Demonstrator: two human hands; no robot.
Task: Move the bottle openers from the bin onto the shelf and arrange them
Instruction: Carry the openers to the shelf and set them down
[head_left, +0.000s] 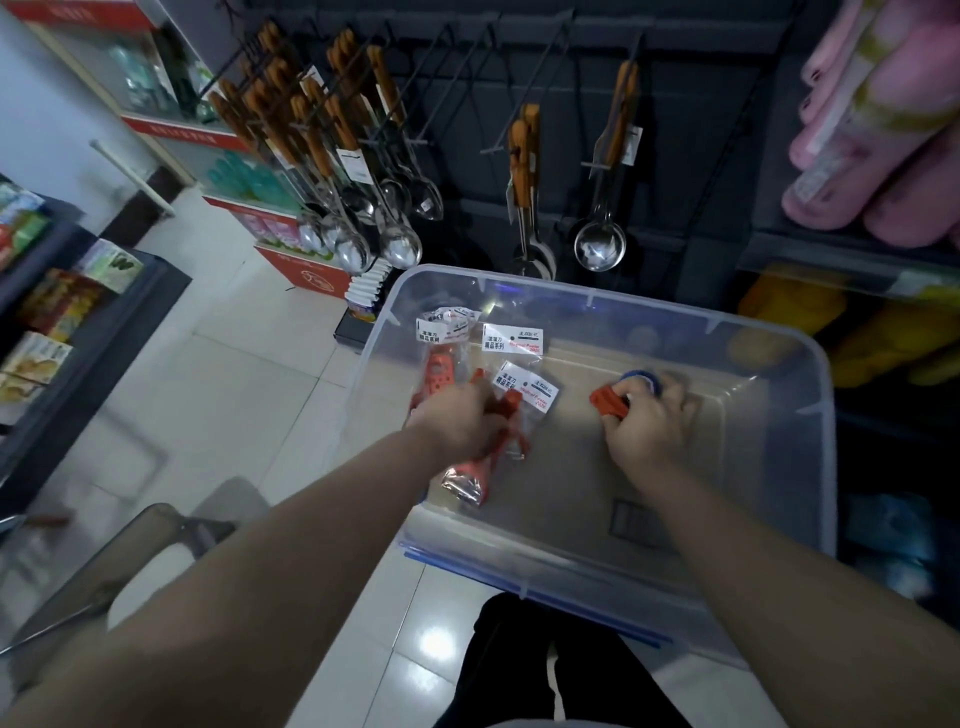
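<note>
The dark display rack (675, 104) stands behind the bin, hung with wooden-handled spoons (332, 156) toward the bin's far left and a steel ladle (600, 244) just beyond its far wall. Pink slippers (883, 130) sit on the shelf (831, 254) past the bin's far right corner.

The clear plastic bin (810, 493) sits on the pale tiled floor (249, 405) right in front of you, and both your arms reach into it.

Your left hand (460, 418) is at the bin's left side, closed around a bundle of orange bottle openers (470, 473) in clear packets; their white label cards (511, 339) fan out toward the bin's far wall, and a silvery end sticks out toward its near wall.

Your right hand (647, 426) is near the bin's middle, fingers curled onto another orange opener (608, 402) down by the bin floor. A small blue round item (644, 379) lies against the fingertips; what it is cannot be made out.
</note>
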